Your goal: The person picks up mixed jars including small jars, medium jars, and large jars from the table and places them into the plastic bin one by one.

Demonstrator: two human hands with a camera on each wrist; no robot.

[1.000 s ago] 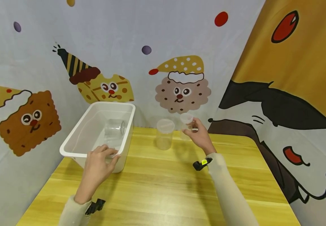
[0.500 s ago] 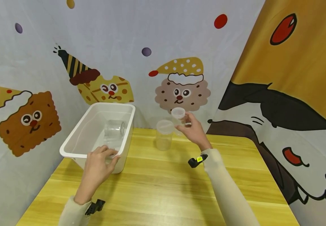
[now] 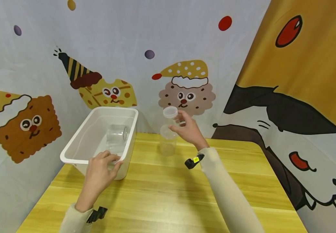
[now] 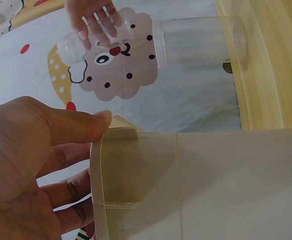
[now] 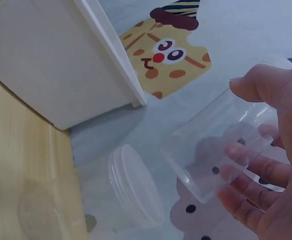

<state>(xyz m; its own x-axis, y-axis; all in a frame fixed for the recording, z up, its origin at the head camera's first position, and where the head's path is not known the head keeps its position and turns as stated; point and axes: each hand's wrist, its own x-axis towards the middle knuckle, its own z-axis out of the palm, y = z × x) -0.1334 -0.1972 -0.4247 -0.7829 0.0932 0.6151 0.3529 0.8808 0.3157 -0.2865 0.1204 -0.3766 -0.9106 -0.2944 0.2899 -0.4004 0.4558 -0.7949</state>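
My right hand (image 3: 189, 131) holds a clear plastic jar with a whitish lid (image 3: 170, 112), thumb on one side and fingers on the other. The jar is raised just above a second clear lidded jar (image 3: 168, 145) that stands upright on the table. In the right wrist view the held jar (image 5: 201, 150) is tilted, apart from the standing jar's lid (image 5: 138, 185). My left hand (image 3: 100, 170) grips the near right corner of a white plastic bin (image 3: 129, 155); the left wrist view shows the thumb over its rim (image 4: 99, 185). Inside the bin lies a clear jar (image 3: 116, 133) on its side.
The wooden table (image 3: 156, 194) meets a printed cloth backdrop (image 3: 121, 38) close behind the jars. The bin stands at the table's left. A yellow and grey printed cloth (image 3: 307, 97) hangs along the right side.
My right hand has lifted the lidded jar and carried it left, from beside the standing jar to above it. The left hand stays on the bin's rim.
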